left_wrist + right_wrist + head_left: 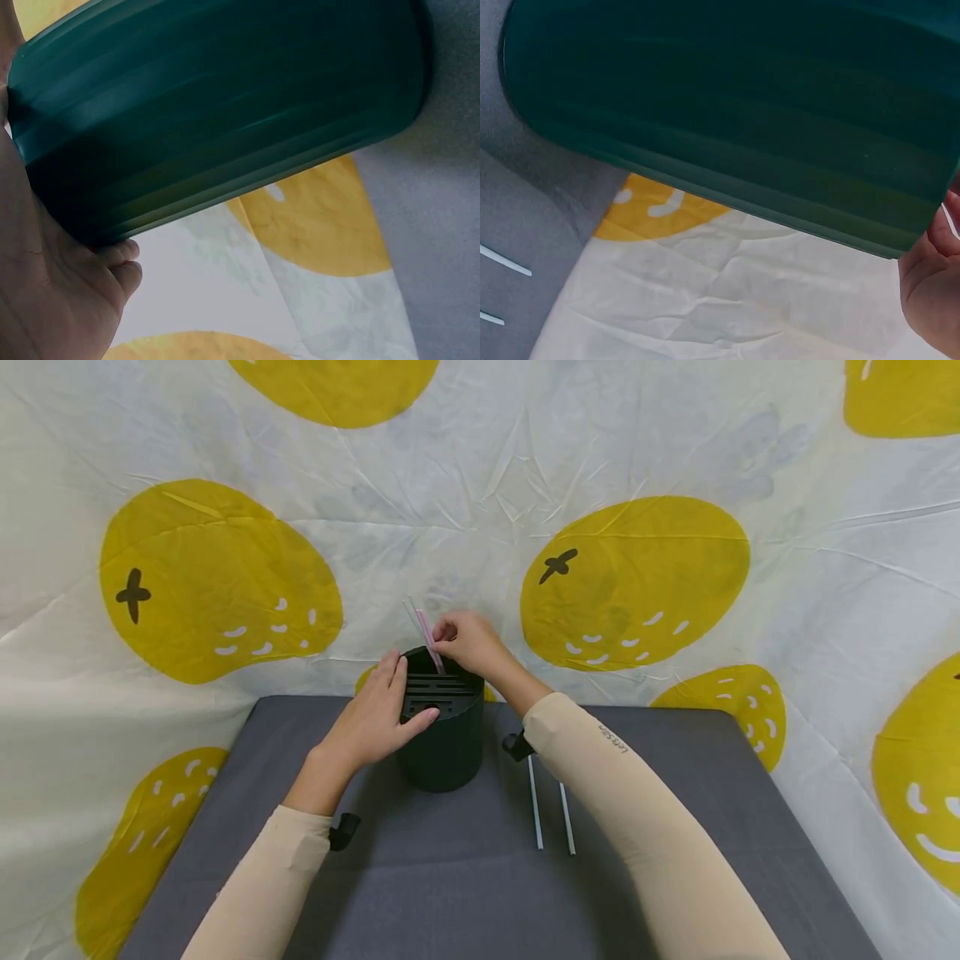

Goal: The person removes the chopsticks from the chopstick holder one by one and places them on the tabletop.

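A dark green utensil holder (441, 752) with a slotted black top stands upright near the table's back edge. My left hand (378, 714) rests against its left rim, fingers extended and thumb stretched over the front rim. At the back opening, my right hand (471, 643) pinches a pink straw (424, 628), whose lower end is inside the holder. A pale straw (411, 610) leans beside it. In both wrist views the holder's green side (225, 112) fills much of the picture, with part of the right hand (930, 292) showing at its rim.
Two pale straws, one on the left (536, 806) and one on the right (567, 822), lie on the grey-covered table (420, 877), right of the holder and near my right forearm. A white cloth with yellow fruit prints (450, 527) hangs right behind the table.
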`<act>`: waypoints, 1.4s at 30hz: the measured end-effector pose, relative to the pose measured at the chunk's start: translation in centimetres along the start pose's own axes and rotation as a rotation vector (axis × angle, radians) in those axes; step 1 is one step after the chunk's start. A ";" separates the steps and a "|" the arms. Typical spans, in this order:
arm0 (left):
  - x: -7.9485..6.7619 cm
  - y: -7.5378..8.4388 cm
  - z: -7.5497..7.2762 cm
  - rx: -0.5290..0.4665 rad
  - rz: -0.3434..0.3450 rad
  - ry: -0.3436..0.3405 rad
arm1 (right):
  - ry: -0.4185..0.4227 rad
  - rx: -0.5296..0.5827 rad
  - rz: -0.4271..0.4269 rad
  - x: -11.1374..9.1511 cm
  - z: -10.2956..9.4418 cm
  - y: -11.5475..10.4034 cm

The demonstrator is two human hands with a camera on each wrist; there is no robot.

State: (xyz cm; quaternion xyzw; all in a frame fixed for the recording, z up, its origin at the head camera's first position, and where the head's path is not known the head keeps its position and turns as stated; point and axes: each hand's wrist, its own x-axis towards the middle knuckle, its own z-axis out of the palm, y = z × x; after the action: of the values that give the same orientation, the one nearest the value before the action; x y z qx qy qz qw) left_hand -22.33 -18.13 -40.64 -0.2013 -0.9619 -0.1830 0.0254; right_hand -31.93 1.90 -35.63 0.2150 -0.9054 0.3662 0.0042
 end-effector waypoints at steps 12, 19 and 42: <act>0.2 0.2 0.2 0.005 0.007 0.006 | -0.011 0.089 -0.003 -0.6 -0.8 0.2; 0.2 0.3 0.3 -0.006 -0.001 0.004 | 0.028 0.241 -0.009 -1.4 -1.6 0.4; 0.0 0.0 0.0 0.013 -0.022 -0.015 | 0.342 0.634 -0.277 -4.8 -7.3 -0.4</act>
State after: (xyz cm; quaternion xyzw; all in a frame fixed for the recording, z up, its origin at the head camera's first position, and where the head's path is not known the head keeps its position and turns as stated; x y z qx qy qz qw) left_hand -22.36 -18.14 -40.68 -0.1918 -0.9654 -0.1756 0.0175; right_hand -28.49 8.35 -30.78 0.2615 -0.6960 0.6543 0.1379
